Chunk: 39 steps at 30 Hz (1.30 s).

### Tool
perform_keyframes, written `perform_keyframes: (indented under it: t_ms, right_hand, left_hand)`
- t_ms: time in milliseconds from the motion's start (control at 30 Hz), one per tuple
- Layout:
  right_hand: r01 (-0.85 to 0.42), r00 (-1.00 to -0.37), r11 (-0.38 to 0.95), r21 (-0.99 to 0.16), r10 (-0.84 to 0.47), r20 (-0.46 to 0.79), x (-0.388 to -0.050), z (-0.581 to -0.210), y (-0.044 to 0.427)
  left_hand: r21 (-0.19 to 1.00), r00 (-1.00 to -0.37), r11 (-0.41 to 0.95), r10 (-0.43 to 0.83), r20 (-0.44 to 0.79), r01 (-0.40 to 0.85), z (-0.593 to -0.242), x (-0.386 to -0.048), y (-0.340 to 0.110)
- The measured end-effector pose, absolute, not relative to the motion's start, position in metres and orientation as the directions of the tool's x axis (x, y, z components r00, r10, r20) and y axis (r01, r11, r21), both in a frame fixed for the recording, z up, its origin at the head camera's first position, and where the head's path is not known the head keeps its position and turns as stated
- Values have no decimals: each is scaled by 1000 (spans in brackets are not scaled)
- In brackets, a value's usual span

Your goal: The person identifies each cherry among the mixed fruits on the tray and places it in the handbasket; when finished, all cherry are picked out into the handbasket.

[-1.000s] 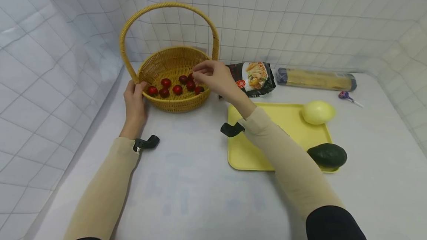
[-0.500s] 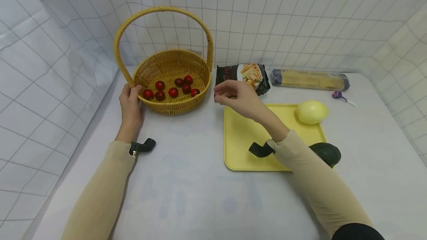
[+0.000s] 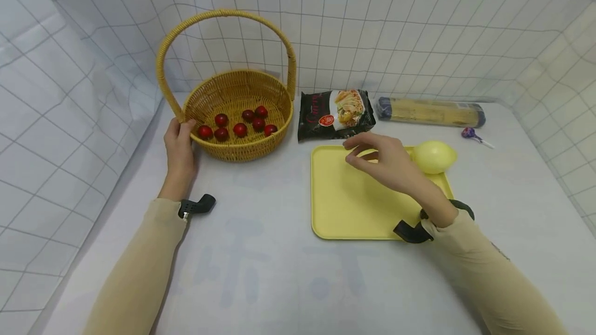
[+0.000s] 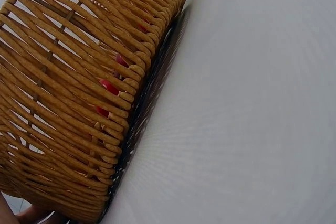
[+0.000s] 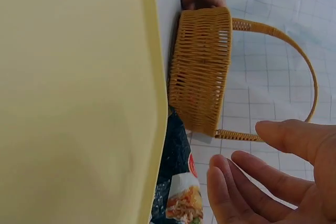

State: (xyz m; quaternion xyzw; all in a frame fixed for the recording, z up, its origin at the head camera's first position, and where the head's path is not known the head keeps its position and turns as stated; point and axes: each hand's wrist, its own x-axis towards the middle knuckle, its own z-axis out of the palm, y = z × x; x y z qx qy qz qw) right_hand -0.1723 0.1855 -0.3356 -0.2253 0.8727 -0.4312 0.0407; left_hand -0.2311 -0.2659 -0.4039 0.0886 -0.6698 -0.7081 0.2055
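Observation:
My left hand (image 3: pixel 179 151) grips the left rim of the yellow wicker basket (image 3: pixel 239 153), by the foot of its tall handle. Inside the basket lie several small, shiny, dark red round fruits (image 3: pixel 240 130); a few show through the weave in the left wrist view. Over the yellow tray (image 3: pixel 344 216) hovers my right hand (image 3: pixel 388 162), its fingers loosely bent and parted from the thumb, with nothing held. A yellow lemon (image 3: pixel 434 157) sits on the tray's back right corner, just beyond this hand. The dark green avocado (image 3: pixel 465 207) is mostly covered by my right wrist.
A black noodle packet (image 3: pixel 335 113) lies between basket and tray at the back. To its right are a long pack of dry noodles (image 3: pixel 430 112) and a lollipop (image 3: pixel 469 133). White gridded sheeting (image 3: pixel 335 40) hangs behind the table and at both sides.
My right hand has come out of the basket and travelled right, past the noodle packet, to above the tray. My left hand has stayed on the basket rim.

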Motion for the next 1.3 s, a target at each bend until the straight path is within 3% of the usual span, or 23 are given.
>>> perform_keyframes:
  t_ms: [267,633,933,1300]
  right_hand:
    - [-405,-913,661,-631,-254,320,-143,-336,249]
    - [-376,-865,819,-433,-143,482,-118,-355,329]
    - [-341,-846,818,-463,-52,531,-106,-379,359]
    - [-333,-891,793,-510,-88,445,-110,-384,364]
  left_hand:
    - [986,-908,-25,-393,144,167,-408,-231,-259]
    - [988,-911,-56,-398,110,143,-411,-231,-254]
    - [978,-891,-74,-429,145,195,-404,-230,-258]
    - [952,-836,-7,-480,265,306,-398,-204,-259]
